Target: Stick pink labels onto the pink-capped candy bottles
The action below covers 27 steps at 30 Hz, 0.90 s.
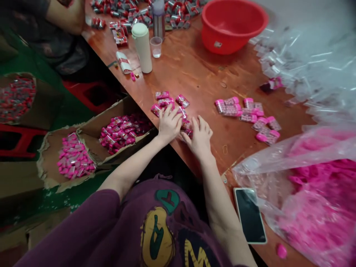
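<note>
My left hand and my right hand rest side by side on a small pile of pink wrapped packets at the near edge of the wooden table. Both hands lie palm down with fingers curled over the packets, pressing on them. A few packets show beyond my fingertips; those under my palms are hidden. Another loose group of pink-capped packets lies to the right, apart from my hands.
A cardboard box of pink packets sits below the table edge on the left, beside another heap. Red basin, white bottle, small cup, phone and plastic bags of pink pieces. Another person sits far left.
</note>
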### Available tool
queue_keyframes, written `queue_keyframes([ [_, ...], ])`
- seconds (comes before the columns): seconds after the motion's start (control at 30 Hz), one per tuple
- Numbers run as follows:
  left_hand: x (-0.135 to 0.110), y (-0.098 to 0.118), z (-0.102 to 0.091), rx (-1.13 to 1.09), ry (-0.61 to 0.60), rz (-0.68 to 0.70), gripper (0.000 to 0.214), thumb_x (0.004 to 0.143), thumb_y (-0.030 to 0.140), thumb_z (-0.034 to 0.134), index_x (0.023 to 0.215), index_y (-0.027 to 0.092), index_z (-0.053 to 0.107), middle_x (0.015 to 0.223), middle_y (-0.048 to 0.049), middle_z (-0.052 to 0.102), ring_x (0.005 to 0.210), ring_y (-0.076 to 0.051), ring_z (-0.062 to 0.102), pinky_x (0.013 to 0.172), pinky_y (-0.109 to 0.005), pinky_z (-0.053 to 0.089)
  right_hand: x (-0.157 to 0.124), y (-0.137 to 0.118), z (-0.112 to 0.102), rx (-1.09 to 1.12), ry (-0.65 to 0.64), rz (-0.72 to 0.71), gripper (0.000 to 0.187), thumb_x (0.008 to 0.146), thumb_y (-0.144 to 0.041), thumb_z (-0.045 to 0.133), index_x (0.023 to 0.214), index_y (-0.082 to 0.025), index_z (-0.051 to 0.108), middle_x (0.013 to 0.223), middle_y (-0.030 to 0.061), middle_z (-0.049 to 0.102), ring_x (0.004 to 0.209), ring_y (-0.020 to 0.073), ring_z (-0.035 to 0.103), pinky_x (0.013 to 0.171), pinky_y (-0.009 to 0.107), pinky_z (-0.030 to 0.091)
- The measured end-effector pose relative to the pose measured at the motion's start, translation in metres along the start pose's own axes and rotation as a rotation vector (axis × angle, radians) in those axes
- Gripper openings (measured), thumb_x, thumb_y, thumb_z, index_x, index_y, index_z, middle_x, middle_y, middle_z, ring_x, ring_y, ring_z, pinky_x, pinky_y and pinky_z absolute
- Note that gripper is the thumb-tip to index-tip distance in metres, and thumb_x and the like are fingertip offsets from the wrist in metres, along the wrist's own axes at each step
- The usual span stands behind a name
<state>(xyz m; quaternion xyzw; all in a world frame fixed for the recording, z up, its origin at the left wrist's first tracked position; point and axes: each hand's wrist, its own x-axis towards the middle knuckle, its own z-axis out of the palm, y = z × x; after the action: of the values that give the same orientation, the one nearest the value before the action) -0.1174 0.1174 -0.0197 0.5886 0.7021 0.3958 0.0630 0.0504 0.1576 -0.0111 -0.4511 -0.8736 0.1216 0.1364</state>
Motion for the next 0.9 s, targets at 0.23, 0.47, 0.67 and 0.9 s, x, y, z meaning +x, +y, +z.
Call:
queue_keyframes([
  [0.23,0.091,-0.037,-0.005,0.285,-0.266,0.012,0.049,0.105,0.049,0.05,0.144,0.027,0.071,0.172,-0.01,0.046,0.165,-0.046,0.019,0.125,-0.084,0.0,0.098,-0.008,-0.002,-0.012,-0.388,-0.016,0.137,0.077,-0.064,0.088,0.175,-0.009,0.009,0.18,0.0319,0.002,0.168,0.0504,0.014,0.128,0.075,0.023],
  [0.47,0.104,-0.07,-0.013,0.262,-0.269,-0.014,0.047,0.1,0.039,0.055,0.142,0.025,0.072,0.144,-0.0146,0.07,0.16,-0.046,0.033,0.122,-0.085,0.009,0.131,-0.02,0.024,-0.039,-0.395,-0.139,0.133,0.078,-0.065,0.086,0.175,-0.011,0.014,0.179,0.0321,0.009,0.168,0.0481,0.016,0.13,0.071,0.024],
  [0.67,0.07,-0.117,-0.073,0.295,-0.134,-0.085,0.041,0.097,0.033,0.06,0.133,0.02,0.075,0.137,-0.0168,0.072,0.157,-0.043,0.039,0.126,-0.076,0.015,0.142,-0.083,0.056,0.003,-0.36,-0.351,0.12,0.081,-0.057,0.088,0.174,-0.015,0.025,0.179,0.027,0.02,0.166,0.0454,0.026,0.131,0.065,0.029],
  [0.9,-0.034,-0.209,-0.151,0.352,0.172,-0.411,0.036,0.099,0.038,0.065,0.13,0.022,0.072,0.156,-0.014,0.061,0.146,-0.033,0.054,0.131,-0.067,0.012,0.14,-0.192,0.094,0.098,-0.355,-0.716,0.089,0.092,-0.045,0.081,0.167,-0.015,0.042,0.174,0.0223,0.037,0.161,0.0412,0.035,0.13,0.059,0.032],
])
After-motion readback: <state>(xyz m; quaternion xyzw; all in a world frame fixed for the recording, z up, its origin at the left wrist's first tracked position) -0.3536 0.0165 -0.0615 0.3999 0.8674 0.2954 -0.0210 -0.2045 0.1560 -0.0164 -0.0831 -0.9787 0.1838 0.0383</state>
